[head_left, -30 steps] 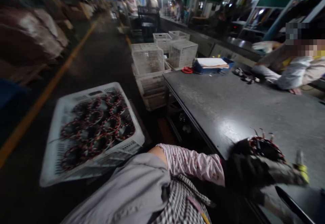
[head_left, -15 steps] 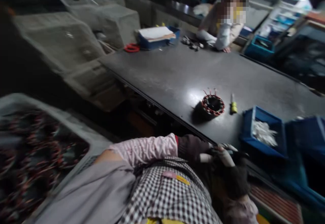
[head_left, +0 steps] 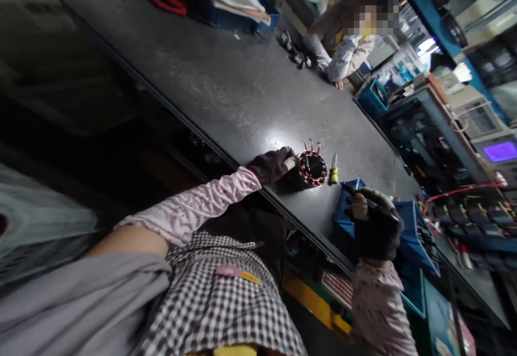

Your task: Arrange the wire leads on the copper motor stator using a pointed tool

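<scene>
Red-wound round black stator [head_left: 312, 168] sits on the dark grey worktable [head_left: 226, 86], near its near edge, with the gloved left hand [head_left: 271, 165] touching its left side (fingers curled against it). Just right lies a yellow-handled screwdriver [head_left: 333, 169]; further right, the gloved right hand [head_left: 374, 221] grips a thin dark tool [head_left: 363, 199] over a blue plastic bin [head_left: 407, 232].

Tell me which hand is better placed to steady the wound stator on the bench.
Left. The left hand already rests against the stator on the table. The right hand is off over the blue bin, holding a thin dark tool.
</scene>
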The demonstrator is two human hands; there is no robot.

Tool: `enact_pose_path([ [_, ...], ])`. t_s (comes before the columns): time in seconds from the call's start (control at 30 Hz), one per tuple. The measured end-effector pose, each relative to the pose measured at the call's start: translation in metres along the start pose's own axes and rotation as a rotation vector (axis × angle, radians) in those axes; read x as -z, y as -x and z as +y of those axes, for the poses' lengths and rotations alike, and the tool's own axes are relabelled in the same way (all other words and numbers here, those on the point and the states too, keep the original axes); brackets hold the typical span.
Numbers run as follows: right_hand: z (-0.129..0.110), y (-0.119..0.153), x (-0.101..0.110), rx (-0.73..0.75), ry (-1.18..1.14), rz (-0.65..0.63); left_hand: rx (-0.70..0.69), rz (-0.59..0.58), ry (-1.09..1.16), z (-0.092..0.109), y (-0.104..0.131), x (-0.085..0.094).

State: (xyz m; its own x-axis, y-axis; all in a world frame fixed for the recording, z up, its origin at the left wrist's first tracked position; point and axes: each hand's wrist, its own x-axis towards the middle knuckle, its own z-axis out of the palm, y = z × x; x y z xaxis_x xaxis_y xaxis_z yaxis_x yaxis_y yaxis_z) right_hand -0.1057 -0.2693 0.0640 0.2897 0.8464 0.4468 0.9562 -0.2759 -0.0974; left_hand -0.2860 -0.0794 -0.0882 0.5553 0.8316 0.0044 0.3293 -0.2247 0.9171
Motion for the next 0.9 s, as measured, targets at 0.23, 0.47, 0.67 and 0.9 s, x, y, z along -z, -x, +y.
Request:
enact_pose_path([
  [0.23, 0.008, -0.047, -0.039, 0.326, 0.145, -0.263, -0.064, -0.064, -0.068, 0.0, 0.004, 0.003],
  [0.47, 0.007, -0.061, -0.049, 0.407, 0.375, -0.415, -0.077, -0.097, -0.085, 0.003, 0.006, 0.012],
  [0.67, 0.001, -0.073, -0.056, 0.416, 0.475, -0.497, -0.091, -0.12, -0.068, 0.0, 0.006, 0.011],
  [0.9, 0.004, -0.07, -0.058, 0.403, 0.432, -0.467, -0.099, -0.119, -0.061, 0.0, 0.006, 0.011],
])
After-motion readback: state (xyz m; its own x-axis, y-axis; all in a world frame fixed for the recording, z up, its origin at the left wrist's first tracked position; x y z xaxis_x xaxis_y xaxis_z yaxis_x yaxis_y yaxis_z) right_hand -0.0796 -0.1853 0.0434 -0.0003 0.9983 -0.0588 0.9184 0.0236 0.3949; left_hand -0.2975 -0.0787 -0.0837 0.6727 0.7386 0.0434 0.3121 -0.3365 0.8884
